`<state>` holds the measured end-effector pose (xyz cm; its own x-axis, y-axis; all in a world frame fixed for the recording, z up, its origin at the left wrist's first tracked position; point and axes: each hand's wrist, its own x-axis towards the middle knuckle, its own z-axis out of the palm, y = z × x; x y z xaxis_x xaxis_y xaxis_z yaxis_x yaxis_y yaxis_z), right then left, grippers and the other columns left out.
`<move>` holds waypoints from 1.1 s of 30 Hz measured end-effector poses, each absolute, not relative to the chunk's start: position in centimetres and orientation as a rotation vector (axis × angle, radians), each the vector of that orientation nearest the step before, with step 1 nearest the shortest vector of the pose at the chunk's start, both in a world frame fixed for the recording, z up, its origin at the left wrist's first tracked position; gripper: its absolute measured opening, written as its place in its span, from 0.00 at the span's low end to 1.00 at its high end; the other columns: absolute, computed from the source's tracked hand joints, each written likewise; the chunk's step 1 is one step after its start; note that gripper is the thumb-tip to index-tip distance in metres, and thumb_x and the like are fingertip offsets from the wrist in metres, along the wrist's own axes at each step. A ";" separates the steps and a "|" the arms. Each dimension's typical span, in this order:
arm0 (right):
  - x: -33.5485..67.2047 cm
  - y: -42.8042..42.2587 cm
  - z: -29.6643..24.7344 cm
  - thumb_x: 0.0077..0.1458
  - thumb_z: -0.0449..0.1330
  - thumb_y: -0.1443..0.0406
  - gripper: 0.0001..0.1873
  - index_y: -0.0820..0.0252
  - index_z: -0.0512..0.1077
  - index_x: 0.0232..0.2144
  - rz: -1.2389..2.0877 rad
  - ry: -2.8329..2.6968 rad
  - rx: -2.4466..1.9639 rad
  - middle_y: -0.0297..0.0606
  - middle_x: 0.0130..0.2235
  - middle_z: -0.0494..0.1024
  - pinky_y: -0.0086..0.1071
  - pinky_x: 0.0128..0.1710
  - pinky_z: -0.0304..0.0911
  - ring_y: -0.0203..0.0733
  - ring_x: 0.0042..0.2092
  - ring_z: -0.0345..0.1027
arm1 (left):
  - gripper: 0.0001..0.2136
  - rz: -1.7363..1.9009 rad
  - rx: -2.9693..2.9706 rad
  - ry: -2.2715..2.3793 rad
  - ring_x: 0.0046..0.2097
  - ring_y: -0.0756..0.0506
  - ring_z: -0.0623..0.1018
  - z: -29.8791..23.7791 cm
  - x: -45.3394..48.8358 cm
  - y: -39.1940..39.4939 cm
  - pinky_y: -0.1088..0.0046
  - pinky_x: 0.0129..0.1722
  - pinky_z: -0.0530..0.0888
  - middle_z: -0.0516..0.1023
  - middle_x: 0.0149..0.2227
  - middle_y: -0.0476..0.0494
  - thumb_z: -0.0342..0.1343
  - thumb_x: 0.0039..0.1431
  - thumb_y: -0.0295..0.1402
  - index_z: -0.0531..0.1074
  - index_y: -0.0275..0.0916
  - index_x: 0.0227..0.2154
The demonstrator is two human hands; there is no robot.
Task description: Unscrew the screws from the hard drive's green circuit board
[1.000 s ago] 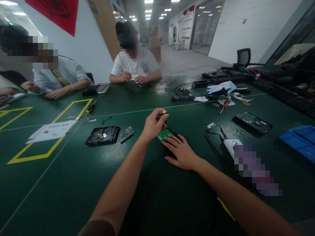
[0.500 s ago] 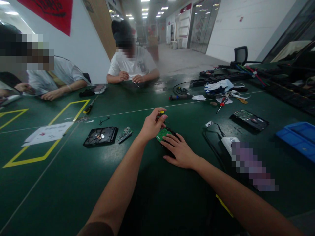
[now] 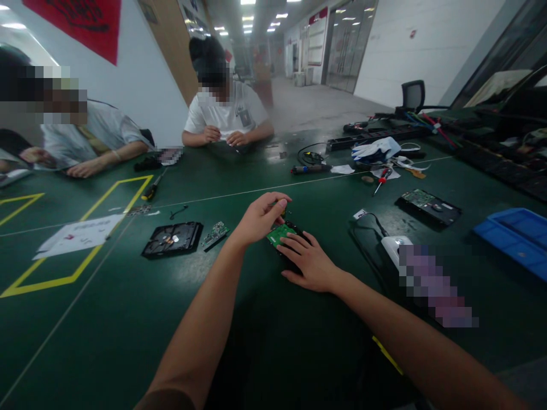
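Observation:
Near the middle of the table, a hard drive (image 3: 278, 234) lies with its green circuit board facing up. My right hand (image 3: 308, 257) rests across it, fingers spread flat over the board and thumb toward the near side, covering much of the drive. Above the drive's far left end, my left hand (image 3: 265, 216) is closed around a screwdriver (image 3: 283, 214); only a bit of its yellow handle shows below the fingers. The screwdriver's tip is too small to make out. Left of the hands lie a loose circuit board (image 3: 216, 234) and a black drive casing (image 3: 172, 239).
Another hard drive (image 3: 428, 207), a blue tray (image 3: 513, 239) and a white device with a cable (image 3: 392, 246) lie to the right. A red screwdriver (image 3: 382, 179) and gloves (image 3: 376, 149) are farther back. Two people sit across the table. Paper (image 3: 77, 232) lies left.
My left hand has turned over the screwdriver: its yellow end showed between thumb and fingers before and is now covered from above. My right hand stays on the drive. The view has shifted slightly.

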<state>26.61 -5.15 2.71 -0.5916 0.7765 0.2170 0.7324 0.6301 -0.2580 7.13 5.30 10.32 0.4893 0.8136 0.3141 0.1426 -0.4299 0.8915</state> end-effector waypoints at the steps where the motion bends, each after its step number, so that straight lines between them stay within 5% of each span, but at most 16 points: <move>1: 26.6 -5.1 2.7 0.68 0.56 0.49 0.33 0.52 0.61 0.70 0.202 -2.547 -1.216 0.44 0.71 0.62 0.59 0.72 0.37 0.57 0.74 0.47 | 0.15 0.962 1.872 0.785 0.32 0.50 0.80 10.4 7.0 5.3 0.74 0.32 0.79 0.77 0.40 0.44 0.54 0.71 0.44 0.76 0.40 0.50; 12: 26.7 -5.1 3.0 0.67 0.57 0.49 0.35 0.51 0.59 0.71 0.199 -2.566 -1.230 0.44 0.72 0.61 0.58 0.72 0.36 0.56 0.74 0.46 | 0.15 1.085 1.925 0.855 0.26 0.54 0.78 9.9 6.9 5.9 0.78 0.25 0.75 0.79 0.49 0.41 0.47 0.74 0.42 0.73 0.42 0.52; 19: 26.5 -5.1 3.0 0.67 0.57 0.49 0.35 0.51 0.60 0.71 0.197 -2.569 -1.233 0.44 0.71 0.62 0.58 0.72 0.37 0.57 0.74 0.46 | 0.11 1.232 1.888 0.968 0.27 0.51 0.80 9.4 8.0 5.8 0.78 0.25 0.75 0.78 0.36 0.48 0.60 0.66 0.41 0.73 0.40 0.44; 24: 26.6 -5.0 2.9 0.67 0.57 0.49 0.34 0.53 0.61 0.70 0.190 -2.568 -1.224 0.45 0.71 0.62 0.58 0.72 0.36 0.56 0.74 0.46 | 0.17 1.253 1.763 1.035 0.25 0.51 0.79 9.0 8.2 5.9 0.78 0.22 0.73 0.77 0.32 0.50 0.68 0.58 0.44 0.68 0.41 0.40; 33: 26.6 -5.1 3.0 0.67 0.57 0.49 0.34 0.52 0.61 0.70 0.201 -2.560 -1.223 0.44 0.71 0.62 0.59 0.72 0.37 0.57 0.74 0.46 | 0.17 1.173 1.856 0.908 0.30 0.51 0.79 9.5 7.7 5.8 0.76 0.30 0.77 0.76 0.34 0.48 0.49 0.73 0.43 0.73 0.41 0.55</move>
<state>26.56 -5.08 3.02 -0.5944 0.7777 0.2048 0.7362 0.6287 -0.2507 7.72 5.82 9.52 0.3290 0.8560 0.3987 0.1718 -0.4695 0.8661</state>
